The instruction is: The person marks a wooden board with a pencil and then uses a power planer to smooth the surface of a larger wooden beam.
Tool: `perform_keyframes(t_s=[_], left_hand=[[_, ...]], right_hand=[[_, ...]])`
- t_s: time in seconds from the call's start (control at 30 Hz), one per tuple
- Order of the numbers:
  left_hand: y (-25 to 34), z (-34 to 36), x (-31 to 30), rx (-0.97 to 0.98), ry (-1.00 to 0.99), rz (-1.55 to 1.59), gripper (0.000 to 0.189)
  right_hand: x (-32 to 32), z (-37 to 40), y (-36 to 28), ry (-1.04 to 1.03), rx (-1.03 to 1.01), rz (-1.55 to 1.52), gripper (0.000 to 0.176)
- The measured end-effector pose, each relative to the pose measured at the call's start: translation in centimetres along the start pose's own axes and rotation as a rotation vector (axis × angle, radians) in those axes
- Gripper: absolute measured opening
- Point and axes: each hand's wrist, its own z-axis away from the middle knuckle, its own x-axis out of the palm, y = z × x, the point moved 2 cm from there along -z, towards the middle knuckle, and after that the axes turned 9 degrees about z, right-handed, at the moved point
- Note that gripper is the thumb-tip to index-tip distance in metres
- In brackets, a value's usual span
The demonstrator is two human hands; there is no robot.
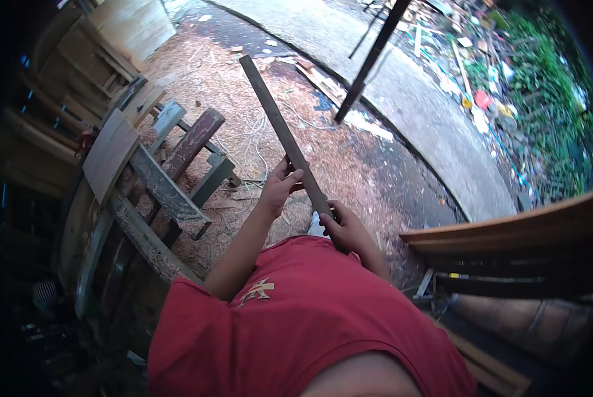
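A long, narrow, dark wooden strip (268, 106) slants in front of my body, its far end pointing up and left over the ground. My left hand (283, 190) grips it below its middle, with the thumb on the near face and fingers behind. Close to the strip's lower end, my right hand (345, 227) is closed around it. The tip of that end is partly hidden by my right hand and red shirt.
On the left stands a wooden workbench (154, 248) with boards and a pale plywood piece (111, 155). Wood shavings (203, 73) and a loose white cord (260, 142) cover the ground. A dark post (369, 66) rises ahead. Long planks (501, 218) lie at right.
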Motion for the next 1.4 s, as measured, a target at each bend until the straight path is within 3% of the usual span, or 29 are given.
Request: perform_keyframes(t_s=[0.13, 0.23, 0.5, 0.63, 0.73, 1.03, 1.2, 1.33, 1.4], left_hand=[[2.5, -9.5, -0.7, 0.142, 0.150, -0.063, 0.040], [5.2, -14.6, 0.0, 0.200, 0.255, -0.011, 0.045], [11.5, -27.7, -4.6, 0.303, 0.416, 0.085, 0.035], [15.8, -36.2, -10.0, 0.353, 0.487, 0.184, 0.026], [21.9, -41.6, -14.4, 0.388, 0.557, 0.157, 0.022], [39.7, -53.8, -22.3, 0.487, 0.704, 0.166, 0.020], [44.9, -60.0, -28.5, 0.516, 0.856, 0.217, 0.066], [49.6, -65.6, -36.1, 0.517, 0.914, 0.231, 0.064], [52.5, -68.1, -40.6, 0.542, 0.910, 0.204, 0.062]], right_hand=[[-7.3, -10.8, -3.8, -0.095, -0.101, 0.136, 0.041], [-11.9, -16.6, -9.1, -0.195, -0.114, 0.207, 0.039], [-16.2, -35.9, -15.2, -0.370, -0.202, 0.356, 0.043], [-15.7, -47.2, -19.6, -0.428, -0.251, 0.446, 0.050], [-15.3, -54.4, -26.3, -0.576, 0.004, 0.324, 0.048], [-11.8, -73.0, -39.5, -0.434, -0.358, 0.484, 0.046], [-8.7, -83.9, -42.4, -0.447, -0.447, 0.457, 0.044], [-5.4, -93.9, -48.4, -0.501, -0.542, 0.489, 0.042], [-2.8, -100.7, -50.3, -0.576, -0.478, 0.495, 0.042]])
